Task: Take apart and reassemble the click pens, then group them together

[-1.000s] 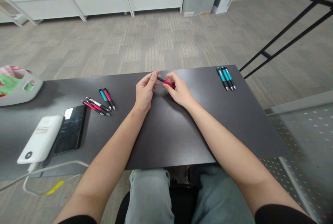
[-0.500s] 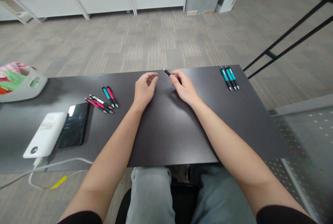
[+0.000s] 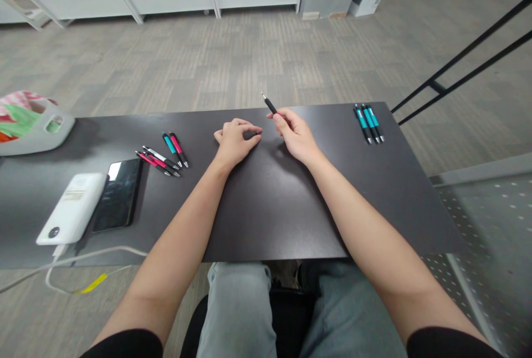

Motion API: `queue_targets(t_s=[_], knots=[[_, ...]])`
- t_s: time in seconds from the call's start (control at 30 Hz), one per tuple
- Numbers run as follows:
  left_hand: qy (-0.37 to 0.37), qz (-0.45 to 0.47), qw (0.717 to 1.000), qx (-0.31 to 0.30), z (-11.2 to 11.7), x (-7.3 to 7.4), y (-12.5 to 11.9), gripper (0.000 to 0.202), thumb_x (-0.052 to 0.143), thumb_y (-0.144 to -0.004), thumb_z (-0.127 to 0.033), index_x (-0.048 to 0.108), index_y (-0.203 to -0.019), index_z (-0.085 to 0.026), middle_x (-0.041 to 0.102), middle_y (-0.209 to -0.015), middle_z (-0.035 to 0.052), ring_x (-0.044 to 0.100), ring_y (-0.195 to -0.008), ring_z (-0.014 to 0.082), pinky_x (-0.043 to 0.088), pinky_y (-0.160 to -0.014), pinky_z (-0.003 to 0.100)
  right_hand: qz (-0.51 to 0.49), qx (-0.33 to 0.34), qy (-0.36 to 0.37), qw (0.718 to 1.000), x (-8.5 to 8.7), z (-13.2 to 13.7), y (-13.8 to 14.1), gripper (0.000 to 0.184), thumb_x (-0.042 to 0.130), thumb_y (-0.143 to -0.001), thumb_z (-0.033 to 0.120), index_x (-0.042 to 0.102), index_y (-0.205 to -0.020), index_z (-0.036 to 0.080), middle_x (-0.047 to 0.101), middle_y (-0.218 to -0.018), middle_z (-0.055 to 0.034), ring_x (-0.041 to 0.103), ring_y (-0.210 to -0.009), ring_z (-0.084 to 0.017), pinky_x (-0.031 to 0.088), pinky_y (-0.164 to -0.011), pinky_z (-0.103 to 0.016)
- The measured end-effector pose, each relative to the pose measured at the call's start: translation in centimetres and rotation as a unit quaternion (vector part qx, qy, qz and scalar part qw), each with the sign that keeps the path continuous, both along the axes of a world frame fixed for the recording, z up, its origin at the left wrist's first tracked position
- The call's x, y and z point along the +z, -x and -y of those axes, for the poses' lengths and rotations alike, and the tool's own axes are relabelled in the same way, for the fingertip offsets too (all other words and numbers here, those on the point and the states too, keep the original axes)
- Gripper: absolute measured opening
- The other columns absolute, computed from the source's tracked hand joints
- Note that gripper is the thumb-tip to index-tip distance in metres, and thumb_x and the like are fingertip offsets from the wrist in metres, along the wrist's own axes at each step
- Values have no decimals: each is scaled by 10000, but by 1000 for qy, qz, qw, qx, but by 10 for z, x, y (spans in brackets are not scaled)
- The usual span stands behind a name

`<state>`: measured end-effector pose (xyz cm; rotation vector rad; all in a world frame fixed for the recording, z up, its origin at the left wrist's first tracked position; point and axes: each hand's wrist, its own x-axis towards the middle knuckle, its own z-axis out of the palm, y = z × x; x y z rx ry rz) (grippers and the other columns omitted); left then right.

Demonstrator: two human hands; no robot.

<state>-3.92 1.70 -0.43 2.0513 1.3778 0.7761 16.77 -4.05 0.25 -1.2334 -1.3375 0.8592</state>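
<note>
My right hand (image 3: pixel 296 136) is closed on a pen (image 3: pixel 270 105), whose black tip sticks up and to the left past the far edge of the dark table (image 3: pixel 266 214). My left hand (image 3: pixel 233 142) rests on the table just left of it, fingers loosely curled, and nothing shows in them. Several pens (image 3: pixel 162 157) in pink, teal and white lie in a loose bunch to the left of my left hand. Three teal pens (image 3: pixel 369 123) lie side by side near the far right corner.
A black phone (image 3: pixel 117 194) and a white power bank (image 3: pixel 70 208) lie at the left front, with a white cable (image 3: pixel 83 261) hanging off the edge. A grey container (image 3: pixel 39 133) with colourful contents sits far left. Black metal bars (image 3: pixel 457 64) stand to the right.
Both hands held the red pen together; my left hand has let go and settled on the table. My right hand has lifted the pen so its tip points up and away.
</note>
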Motion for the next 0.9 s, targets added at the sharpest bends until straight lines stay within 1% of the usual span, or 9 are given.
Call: queue_targets(t_s=[0.13, 0.23, 0.27, 0.33, 0.43, 0.53, 0.6, 0.8, 0.9], knots=[[0, 21, 1000, 8, -1, 0, 1, 228, 1006, -867, -223, 977, -1052, -352, 846, -1352, 95, 651, -1448, 455, 310, -1334, 696, -23, 8, 32, 999, 1, 0, 1, 511, 717, -1117, 779, 741, -1059, 272, 467, -807, 34, 454, -783, -194, 403, -718, -322], [11, 138, 990, 13, -6, 0, 0, 179, 984, -927, -305, 971, -1103, -337, 861, -1375, 94, 684, -1439, 416, 360, -1368, 646, -72, 48, 71, 994, 6, 3, 2, 466, 738, -1121, 719, 717, -1012, 266, 430, -791, 43, 376, -703, -167, 306, -627, -301], [28, 205, 978, 1, -7, 1, -1, 161, 960, -978, -364, 970, -1136, -331, 870, -1368, 95, 713, -1414, 389, 410, -1359, 606, -94, 66, 86, 990, 9, 4, 3, 453, 746, -1121, 698, 708, -1003, 262, 422, -786, 48, 342, -677, -156, 272, -605, -295], [80, 340, 936, -43, -8, 4, -4, 224, 912, -1063, -480, 962, -1205, -314, 892, -1323, 98, 777, -1328, 329, 527, -1287, 503, -141, 109, 121, 977, 16, 8, 5, 436, 757, -1122, 666, 691, -997, 254, 406, -771, 61, 269, -637, -134, 217, -577, -285], [156, 444, 877, -97, -2, 11, -11, 323, 954, -1062, -536, 946, -1270, -289, 917, -1236, 97, 834, -1189, 261, 631, -1136, 384, -205, 173, 182, 946, 26, 13, 11, 432, 779, -1128, 634, 657, -984, 246, 365, -741, 88, 182, -609, -111, 167, -553, -274], [198, 473, 850, -123, 7, 18, -18, 297, 957, -1082, -497, 937, -1273, -271, 932, -1212, 93, 849, -1065, 211, 673, -1020, 327, -248, 212, 219, 919, 32, 18, 17, 449, 803, -1136, 619, 619, -965, 247, 305, -717, 114, 129, -588, -94, 139, -528, -259], [214, 485, 839, -122, 12, 20, -21, 272, 903, -1130, -505, 931, -1255, -266, 937, -1187, 88, 860, -1028, 202, 695, -972, 319, -268, 216, 227, 911, 36, 20, 21, 462, 800, -1147, 629, 605, -963, 252, 269, -712, 123, 108, -576, -90, 129, -514, -251], [204, 508, 833, -84, 16, 19, -26, 235, 834, -1187, -465, 904, -1117, -252, 932, -1097, 64, 888, -1013, 203, 694, -827, 274, -296, 193, 218, 910, 39, 23, 29, 483, 779, -1169, 631, 563, -944, 262, 226, -705, 126, 98, -570, -87, 122, -510, -246], [208, 508, 832, -81, 17, 21, -25, 231, 833, -1186, -485, 905, -1181, -266, 935, -1124, 56, 894, -1020, 205, 699, -811, 273, -302, 209, 223, 903, 39, 24, 29, 491, 790, -1162, 635, 553, -943, 264, 226, -699, 130, 84, -573, -86, 115, -508, -239]])
